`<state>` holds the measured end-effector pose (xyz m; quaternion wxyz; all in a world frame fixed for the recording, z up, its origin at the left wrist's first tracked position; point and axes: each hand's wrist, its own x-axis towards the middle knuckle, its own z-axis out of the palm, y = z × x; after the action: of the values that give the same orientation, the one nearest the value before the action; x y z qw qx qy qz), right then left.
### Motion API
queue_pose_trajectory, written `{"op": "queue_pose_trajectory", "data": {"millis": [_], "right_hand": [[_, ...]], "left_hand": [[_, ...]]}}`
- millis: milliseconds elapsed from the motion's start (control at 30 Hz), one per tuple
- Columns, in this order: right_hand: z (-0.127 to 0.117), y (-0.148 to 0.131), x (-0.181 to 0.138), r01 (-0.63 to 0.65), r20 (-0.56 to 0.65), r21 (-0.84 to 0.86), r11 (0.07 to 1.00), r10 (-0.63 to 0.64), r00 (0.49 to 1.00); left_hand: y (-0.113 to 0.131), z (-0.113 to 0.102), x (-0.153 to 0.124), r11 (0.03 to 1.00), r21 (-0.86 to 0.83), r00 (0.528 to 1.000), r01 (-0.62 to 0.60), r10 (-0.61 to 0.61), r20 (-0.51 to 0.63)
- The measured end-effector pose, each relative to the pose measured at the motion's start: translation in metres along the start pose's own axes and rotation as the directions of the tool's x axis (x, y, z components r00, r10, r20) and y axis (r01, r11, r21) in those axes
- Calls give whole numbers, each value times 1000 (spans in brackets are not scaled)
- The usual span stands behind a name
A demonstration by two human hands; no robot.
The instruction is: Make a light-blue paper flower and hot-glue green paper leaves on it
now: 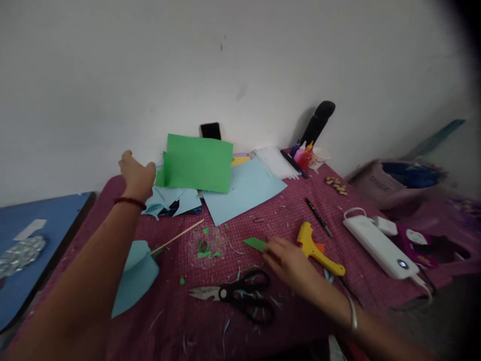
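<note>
My left hand (136,174) reaches far back over the red checked cloth (263,306) and meets the left edge of a folded green sheet (199,163) and pale blue scraps (169,200); its fingers are hidden behind the hand. My right hand (287,260) lies low on the cloth, its fingertips pinching a small green paper strip (254,244). Black-handled scissors (236,296) lie just in front of it, and a yellow glue gun (313,245) lies at its right.
A large pale blue sheet (244,190) and a wooden skewer (176,238) lie mid-table. A curved blue paper (137,276) hangs off the left edge. A white power bank (379,248), a pen (318,216), small bottles (302,154) and a phone (210,130) against the wall.
</note>
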<state>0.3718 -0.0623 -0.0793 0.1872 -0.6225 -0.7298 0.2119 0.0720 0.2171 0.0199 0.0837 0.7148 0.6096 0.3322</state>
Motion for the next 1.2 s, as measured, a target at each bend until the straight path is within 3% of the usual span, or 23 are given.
{"op": "queue_pose_trajectory", "data": {"millis": [67, 167, 300, 400, 533, 633, 800, 1033, 1200], "right_hand": [[-8, 11, 20, -25, 49, -127, 992, 31, 998], [-8, 19, 40, -46, 101, -165, 985, 63, 993], [-2, 19, 48, -52, 105, -64, 997, 58, 993], [-4, 12, 50, -45, 99, 68, 997, 38, 994], [-7, -16, 47, -10, 121, 340, 940, -34, 992], [1, -42, 39, 5, 148, 525, 851, -97, 984], [18, -66, 32, 40, 116, 671, 741, -158, 981], [18, -61, 49, 121, -51, 708, 696, -120, 991], [30, -59, 51, 84, 24, 720, 689, -146, 989]], "left_hand": [[8, -6, -12, 999, 29, 1000, 15, -14, -19], [32, -26, -40, 996, 26, 994, -84, 82, 77], [67, -63, -92, 972, -56, 963, -227, 233, 135], [82, -76, -143, 945, -248, 949, -215, 262, 175], [83, -49, -207, 842, -538, 945, 35, 147, 292], [79, -10, -238, 647, -709, 914, 281, 46, 403], [70, 27, -252, 610, -714, 891, 343, 30, 453], [59, 29, -245, 504, -752, 867, 425, 14, 499], [53, 40, -247, 376, -829, 909, 414, -112, 402]]}}
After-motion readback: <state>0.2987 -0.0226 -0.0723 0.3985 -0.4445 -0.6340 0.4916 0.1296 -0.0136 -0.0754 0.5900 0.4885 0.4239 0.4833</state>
